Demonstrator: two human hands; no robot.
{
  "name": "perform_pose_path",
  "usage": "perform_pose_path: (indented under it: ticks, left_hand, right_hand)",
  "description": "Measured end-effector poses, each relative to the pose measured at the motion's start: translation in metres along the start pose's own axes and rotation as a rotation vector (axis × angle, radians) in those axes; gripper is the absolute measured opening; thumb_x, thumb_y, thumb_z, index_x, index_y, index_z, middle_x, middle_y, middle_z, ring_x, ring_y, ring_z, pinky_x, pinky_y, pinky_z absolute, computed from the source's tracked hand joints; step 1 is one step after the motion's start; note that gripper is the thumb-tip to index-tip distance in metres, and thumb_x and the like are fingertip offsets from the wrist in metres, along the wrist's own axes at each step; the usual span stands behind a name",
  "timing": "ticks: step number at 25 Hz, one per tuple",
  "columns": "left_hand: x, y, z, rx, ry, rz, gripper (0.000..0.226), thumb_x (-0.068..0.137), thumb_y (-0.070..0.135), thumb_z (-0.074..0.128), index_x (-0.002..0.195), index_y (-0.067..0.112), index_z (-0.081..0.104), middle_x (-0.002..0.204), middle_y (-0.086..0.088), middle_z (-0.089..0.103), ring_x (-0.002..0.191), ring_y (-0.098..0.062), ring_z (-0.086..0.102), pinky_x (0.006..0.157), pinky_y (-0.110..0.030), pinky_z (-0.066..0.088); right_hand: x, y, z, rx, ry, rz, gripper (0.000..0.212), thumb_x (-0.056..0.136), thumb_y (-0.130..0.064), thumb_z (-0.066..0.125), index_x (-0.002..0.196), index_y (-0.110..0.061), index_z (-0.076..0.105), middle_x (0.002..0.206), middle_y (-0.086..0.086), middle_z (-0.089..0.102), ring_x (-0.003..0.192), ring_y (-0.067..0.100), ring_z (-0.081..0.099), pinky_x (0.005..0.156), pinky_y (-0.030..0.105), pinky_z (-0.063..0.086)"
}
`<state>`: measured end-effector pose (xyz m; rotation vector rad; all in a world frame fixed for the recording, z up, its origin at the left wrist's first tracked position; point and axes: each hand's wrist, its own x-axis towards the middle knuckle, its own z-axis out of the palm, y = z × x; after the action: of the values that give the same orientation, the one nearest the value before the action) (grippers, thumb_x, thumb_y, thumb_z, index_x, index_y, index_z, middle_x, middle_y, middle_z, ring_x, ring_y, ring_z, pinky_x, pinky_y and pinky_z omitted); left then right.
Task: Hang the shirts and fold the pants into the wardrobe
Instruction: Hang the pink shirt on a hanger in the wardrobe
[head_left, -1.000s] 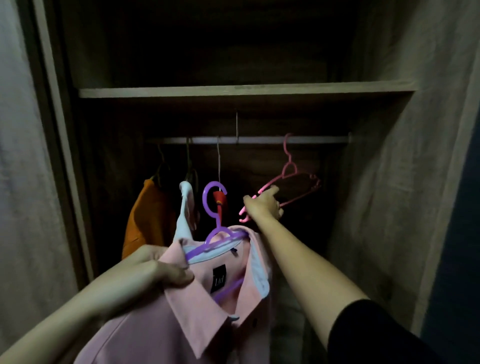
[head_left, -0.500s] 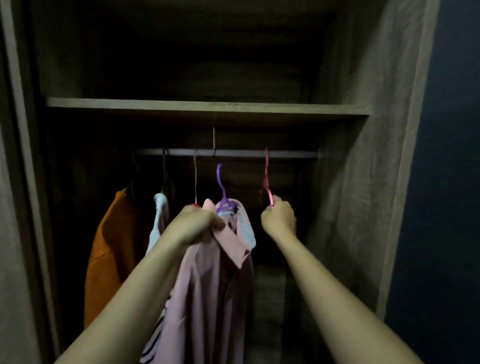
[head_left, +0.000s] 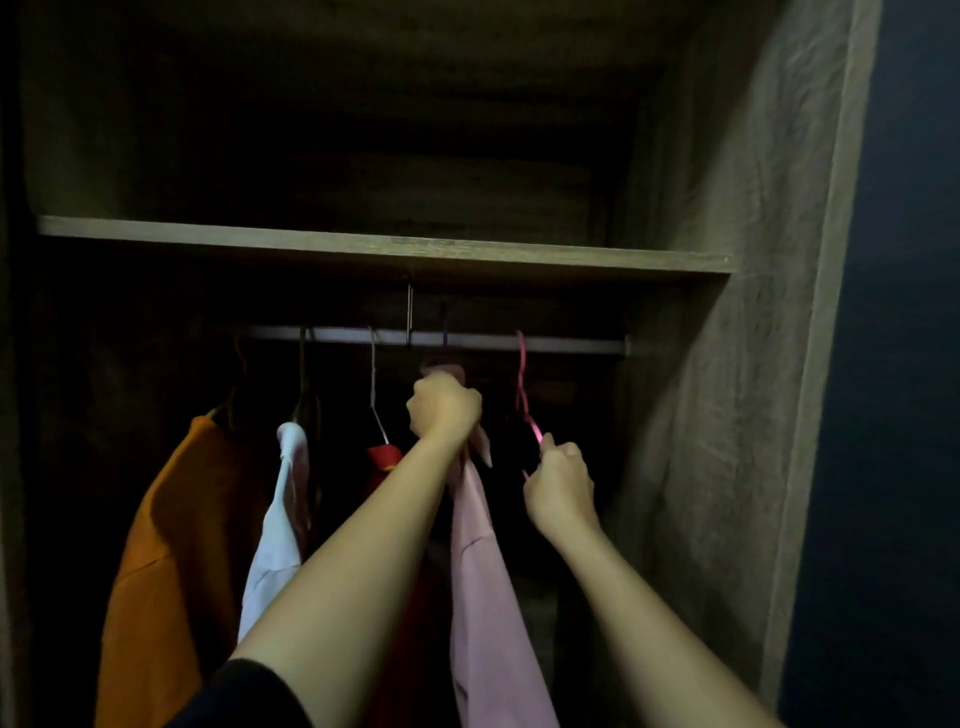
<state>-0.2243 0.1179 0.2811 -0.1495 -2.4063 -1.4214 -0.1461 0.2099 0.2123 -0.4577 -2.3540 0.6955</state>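
Observation:
Inside the dark wardrobe, my left hand (head_left: 444, 410) grips the collar of a pink shirt (head_left: 485, 587) just below the metal rail (head_left: 566, 344). The shirt's purple hanger hook (head_left: 444, 328) reaches up to the rail, and the shirt hangs straight down. To its right my right hand (head_left: 560, 486) holds the lower part of an empty pink hanger (head_left: 522, 387) whose hook sits on the rail. Whether the purple hook rests fully on the rail is hard to tell in the dim light.
An orange garment (head_left: 171, 561), a white shirt (head_left: 283, 525) and a red garment (head_left: 385, 460) hang on the rail to the left. A wooden shelf (head_left: 363, 244) runs above the rail. The wardrobe's right side wall (head_left: 727, 415) stands close by.
My left hand has lifted the pink shirt from chest height up to the rail. My right hand has kept hold of the pink hanger and pulled it a little to the right.

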Motion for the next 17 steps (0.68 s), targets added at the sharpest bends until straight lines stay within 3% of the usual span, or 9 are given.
perform_pose_path:
  ticks: [6,11,14,16,17]
  left_hand:
    - [-0.005,-0.014,0.032,-0.025,-0.051,-0.092,0.038,0.088,0.017,0.055,0.123,0.004,0.055,0.130,-0.019,0.053,0.121,-0.037,0.050,0.096,-0.038,0.044]
    - [-0.038,-0.020,0.054,-0.241,-0.262,-0.089,0.063,0.086,0.009,0.048,0.143,-0.001,0.023,0.138,-0.025,0.044,0.125,-0.035,0.047,0.099,-0.031,0.038]
    - [-0.041,-0.027,0.053,-0.280,-0.243,-0.040,0.053,0.090,0.012,0.044,0.140,0.000,0.029,0.136,-0.026,0.047,0.124,-0.036,0.047,0.096,-0.030,0.038]
    - [-0.040,-0.031,0.043,-0.177,-0.179,0.095,0.038,0.098,0.022,0.034,0.126,-0.001,0.047,0.126,-0.028,0.055,0.118,-0.039,0.051,0.092,-0.035,0.039]
    - [-0.040,-0.036,0.037,-0.084,-0.081,0.195,0.042,0.100,0.026,0.027,0.116,-0.001,0.054,0.119,-0.028,0.059,0.114,-0.041,0.054,0.089,-0.038,0.040]
  right_hand:
    - [0.008,0.010,0.006,-0.008,0.003,-0.061,0.060,0.092,-0.002,0.044,0.147,-0.007,0.022,0.137,0.015,0.042,0.121,0.031,0.047,0.099,0.034,0.039]
    - [0.010,0.023,0.006,-0.009,0.016,-0.138,0.054,0.092,-0.007,0.044,0.143,-0.020,0.035,0.129,0.015,0.048,0.115,0.035,0.050,0.090,0.035,0.042]
    - [0.005,0.023,0.009,-0.166,0.203,-0.254,0.042,0.094,-0.029,0.040,0.132,-0.015,0.051,0.129,0.010,0.053,0.115,0.033,0.051,0.098,0.043,0.040]
    - [0.001,0.020,0.015,-0.225,0.308,-0.375,0.052,0.090,-0.044,0.030,0.117,-0.015,0.064,0.115,0.008,0.065,0.109,0.031,0.057,0.104,0.049,0.033]
    - [-0.002,0.020,0.016,-0.268,0.290,-0.397,0.055,0.089,-0.048,0.029,0.114,-0.017,0.066,0.109,0.007,0.068,0.109,0.029,0.057,0.107,0.050,0.028]
